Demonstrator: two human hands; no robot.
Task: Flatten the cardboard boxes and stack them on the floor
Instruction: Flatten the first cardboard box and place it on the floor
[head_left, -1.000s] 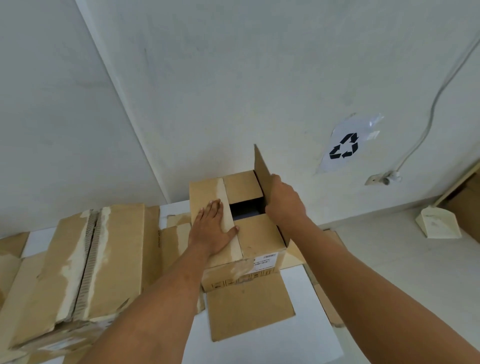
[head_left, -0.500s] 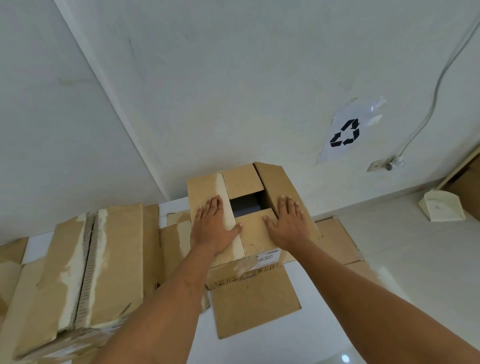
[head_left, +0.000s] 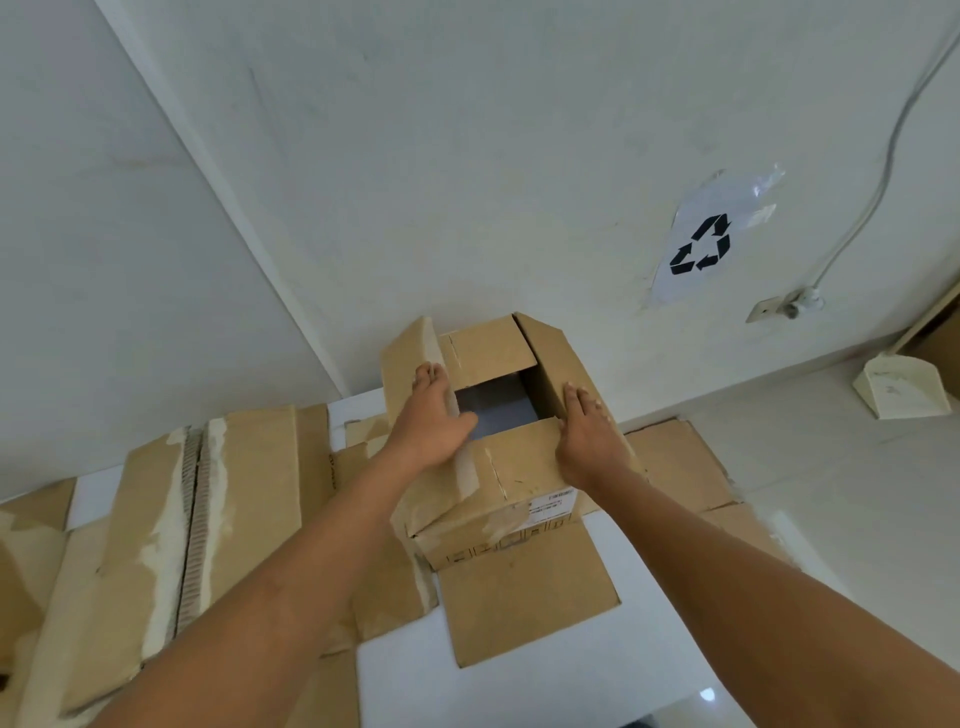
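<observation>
A brown cardboard box (head_left: 511, 467) stands on the white floor against the wall, its top flaps partly raised around a dark opening. My left hand (head_left: 431, 421) lies flat with straight fingers on the left top flap, which tilts upward. My right hand (head_left: 587, 431) presses with straight fingers on the right flap and the box's near right corner. A loose bottom flap (head_left: 524, 592) spreads on the floor in front of the box.
Flattened cardboard pieces (head_left: 208, 509) lie piled to the left, and another flat sheet (head_left: 675, 462) lies right of the box. A white dustpan (head_left: 898, 389) stands at the far right by the wall. A recycling sign (head_left: 701, 244) and a socket with cable (head_left: 784, 306) are on the wall.
The right flap, upright a second ago, came down under my right hand. The left flap has now lifted at an angle and the opening between the flaps has widened.
</observation>
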